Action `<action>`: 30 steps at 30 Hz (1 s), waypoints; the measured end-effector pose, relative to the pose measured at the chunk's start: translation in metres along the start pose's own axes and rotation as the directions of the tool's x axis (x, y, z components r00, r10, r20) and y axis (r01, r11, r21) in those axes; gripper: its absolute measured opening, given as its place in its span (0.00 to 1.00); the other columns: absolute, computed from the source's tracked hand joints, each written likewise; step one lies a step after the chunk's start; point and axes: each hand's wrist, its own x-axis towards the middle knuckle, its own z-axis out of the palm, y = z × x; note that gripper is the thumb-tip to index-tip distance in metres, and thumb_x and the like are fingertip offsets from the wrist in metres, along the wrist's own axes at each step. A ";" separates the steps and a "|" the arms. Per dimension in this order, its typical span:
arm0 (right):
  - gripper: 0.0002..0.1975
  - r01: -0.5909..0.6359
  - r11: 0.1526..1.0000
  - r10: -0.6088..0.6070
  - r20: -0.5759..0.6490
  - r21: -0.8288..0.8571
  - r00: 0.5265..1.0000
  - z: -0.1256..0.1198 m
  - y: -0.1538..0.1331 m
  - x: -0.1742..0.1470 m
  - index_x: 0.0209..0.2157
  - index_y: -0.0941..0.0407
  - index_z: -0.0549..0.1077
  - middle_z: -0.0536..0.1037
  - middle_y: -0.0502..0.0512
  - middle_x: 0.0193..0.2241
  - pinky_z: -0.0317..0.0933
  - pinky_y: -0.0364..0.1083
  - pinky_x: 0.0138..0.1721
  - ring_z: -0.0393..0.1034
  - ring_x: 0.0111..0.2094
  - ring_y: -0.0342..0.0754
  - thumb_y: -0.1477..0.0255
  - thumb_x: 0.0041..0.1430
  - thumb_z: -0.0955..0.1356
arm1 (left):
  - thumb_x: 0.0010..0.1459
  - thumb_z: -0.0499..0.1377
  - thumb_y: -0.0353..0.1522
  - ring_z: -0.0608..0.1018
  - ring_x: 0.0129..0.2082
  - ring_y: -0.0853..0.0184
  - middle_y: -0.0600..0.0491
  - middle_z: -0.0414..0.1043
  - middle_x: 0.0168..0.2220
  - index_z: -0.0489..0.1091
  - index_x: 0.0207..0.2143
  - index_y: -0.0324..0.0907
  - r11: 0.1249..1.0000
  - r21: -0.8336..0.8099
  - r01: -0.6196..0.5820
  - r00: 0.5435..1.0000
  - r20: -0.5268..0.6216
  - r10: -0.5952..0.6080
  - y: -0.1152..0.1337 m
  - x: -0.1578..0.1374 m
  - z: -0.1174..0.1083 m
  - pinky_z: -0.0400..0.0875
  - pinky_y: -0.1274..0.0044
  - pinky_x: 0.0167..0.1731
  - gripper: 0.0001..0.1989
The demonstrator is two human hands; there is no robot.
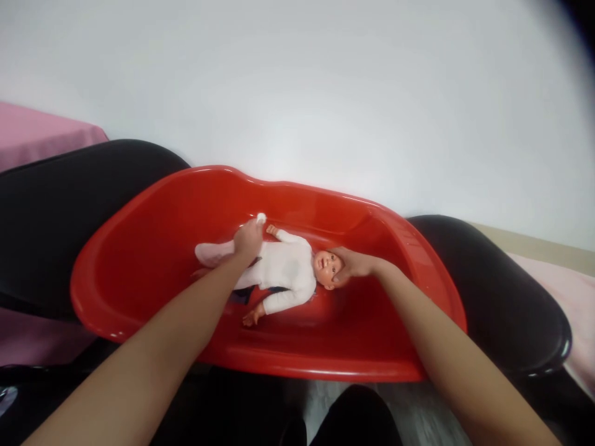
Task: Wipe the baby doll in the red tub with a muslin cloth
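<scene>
A baby doll [286, 265] in white clothes lies on its back inside a red baby bathtub [139, 260], its head to the right and its feet to the left. My right hand [356, 263] cups the top of the doll's head, thumb on the near side and fingers on the far side. Over the doll's hip area is my left hand [250, 238], closed with a small white wad [261, 218] poking out at the fingertips. The wad looks soft, but its material is unclear. Whether the left hand touches the doll cannot be made out.
The tub rests between two black chairs, a left one [60, 204] and a right one [502, 303]. Behind it rises a pale wall [297, 93]. Pink cloth [46, 133] covers a surface at the left, and paler pink cloth [558, 291] shows at the right.
</scene>
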 end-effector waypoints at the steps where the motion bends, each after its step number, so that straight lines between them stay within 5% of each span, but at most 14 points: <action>1: 0.47 0.004 1.000 -0.004 0.003 0.002 1.000 0.000 0.000 0.000 0.60 0.52 0.59 0.67 0.59 0.56 0.58 0.55 0.55 0.63 0.55 0.61 0.62 0.37 0.77 | 0.68 0.37 0.41 0.76 0.42 0.56 0.42 0.75 0.40 0.70 0.43 0.38 0.996 -0.047 -0.073 0.997 -0.034 0.072 0.015 -0.003 0.001 0.67 0.66 0.42 0.26; 4: 0.46 0.036 0.999 -0.036 0.005 0.023 0.999 0.000 -0.001 0.000 0.59 0.52 0.62 0.69 0.59 0.54 0.58 0.55 0.55 0.64 0.54 0.61 0.62 0.36 0.77 | 0.69 0.38 0.40 0.76 0.42 0.62 0.46 0.76 0.40 0.71 0.43 0.38 0.913 -0.177 -0.367 0.929 -0.015 0.370 0.053 -0.023 0.012 0.68 0.70 0.45 0.25; 7: 0.47 0.061 0.998 -0.060 -0.014 0.030 0.998 0.001 -0.001 0.000 0.59 0.53 0.62 0.69 0.59 0.54 0.58 0.55 0.55 0.64 0.53 0.61 0.62 0.35 0.77 | 0.68 0.44 0.38 0.74 0.49 0.65 0.51 0.73 0.49 0.69 0.49 0.42 0.791 -0.179 -0.585 0.784 0.124 0.608 0.067 -0.047 0.028 0.65 0.73 0.51 0.19; 10: 0.48 0.025 1.000 -0.026 -0.024 -0.012 0.999 0.002 -0.001 0.000 0.60 0.53 0.60 0.66 0.60 0.56 0.57 0.55 0.56 0.62 0.55 0.61 0.61 0.36 0.77 | 0.66 0.48 0.39 0.65 0.59 0.59 0.48 0.65 0.59 0.64 0.57 0.41 0.694 -0.056 -0.717 0.662 0.258 0.704 0.059 -0.059 0.040 0.55 0.64 0.59 0.21; 12: 0.47 0.004 0.999 -0.005 -0.027 -0.041 1.000 0.003 -0.002 0.000 0.61 0.54 0.59 0.65 0.61 0.57 0.57 0.54 0.56 0.62 0.56 0.60 0.61 0.38 0.76 | 0.66 0.46 0.39 0.62 0.61 0.59 0.48 0.63 0.60 0.62 0.59 0.43 0.673 -0.031 -0.739 0.636 0.297 0.713 0.049 -0.057 0.043 0.50 0.63 0.61 0.22; 15: 0.44 -0.007 0.999 0.006 -0.027 -0.039 1.000 0.003 -0.003 0.000 0.59 0.55 0.60 0.65 0.61 0.56 0.59 0.53 0.54 0.63 0.54 0.59 0.62 0.39 0.75 | 0.68 0.41 0.40 0.63 0.60 0.60 0.49 0.63 0.60 0.61 0.60 0.43 0.711 -0.062 -0.701 0.664 0.308 0.681 0.034 -0.045 0.042 0.53 0.65 0.60 0.23; 19: 0.43 -0.013 1.000 0.013 -0.015 -0.010 1.000 0.003 -0.007 -0.003 0.59 0.54 0.61 0.67 0.59 0.55 0.61 0.52 0.53 0.65 0.53 0.58 0.64 0.40 0.75 | 0.68 0.41 0.40 0.67 0.58 0.59 0.46 0.65 0.59 0.64 0.58 0.40 0.813 -0.018 -0.581 0.770 0.312 0.557 0.010 -0.029 0.037 0.59 0.67 0.56 0.24; 25: 0.42 -0.006 1.000 0.006 -0.009 -0.001 1.000 0.002 -0.009 -0.005 0.58 0.54 0.61 0.67 0.59 0.54 0.61 0.52 0.52 0.65 0.52 0.57 0.65 0.40 0.75 | 0.67 0.42 0.41 0.72 0.50 0.56 0.43 0.72 0.49 0.67 0.51 0.39 0.885 0.197 -0.423 0.887 0.289 0.360 -0.040 -0.018 0.019 0.62 0.64 0.51 0.22; 28: 0.40 0.014 1.000 -0.014 -0.011 0.006 1.000 0.002 -0.007 -0.005 0.58 0.53 0.61 0.68 0.59 0.54 0.61 0.52 0.52 0.65 0.52 0.57 0.64 0.42 0.75 | 0.65 0.43 0.41 0.71 0.50 0.51 0.40 0.72 0.47 0.69 0.48 0.38 0.919 0.344 -0.196 0.967 0.223 0.123 -0.057 -0.014 0.010 0.62 0.60 0.49 0.22; 30: 0.39 0.024 1.000 -0.024 -0.015 -0.001 1.000 0.003 -0.005 -0.004 0.58 0.53 0.62 0.68 0.58 0.54 0.61 0.52 0.51 0.65 0.52 0.57 0.64 0.43 0.74 | 0.65 0.41 0.42 0.73 0.47 0.50 0.38 0.73 0.44 0.70 0.45 0.36 0.925 0.378 0.039 0.980 0.167 -0.110 -0.060 -0.010 0.005 0.64 0.59 0.45 0.24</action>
